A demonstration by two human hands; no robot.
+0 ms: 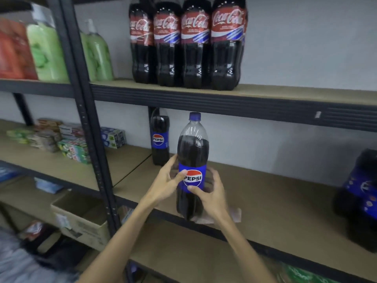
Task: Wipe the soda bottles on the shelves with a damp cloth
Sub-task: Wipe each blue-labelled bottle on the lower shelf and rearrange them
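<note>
A large Pepsi bottle (192,158) with a blue cap and blue label stands upright near the front of the middle shelf (275,203). My left hand (168,177) grips its label from the left, thumb on the logo. From the right, my right hand (212,193) grips the bottle, thumb across the lower label. A pale cloth (234,215) lies on the shelf under and behind the bottle's base, partly hidden by my right wrist. A second Pepsi bottle (160,137) stands further back. Several Coca-Cola bottles (187,43) fill the upper shelf.
A pack of Pepsi bottles (361,199) sits at the right edge of the middle shelf. Black uprights (89,123) divide the racks. To the left are green soap bottles (47,52), toothpaste boxes (71,146) and an open cardboard box (81,217) lower down.
</note>
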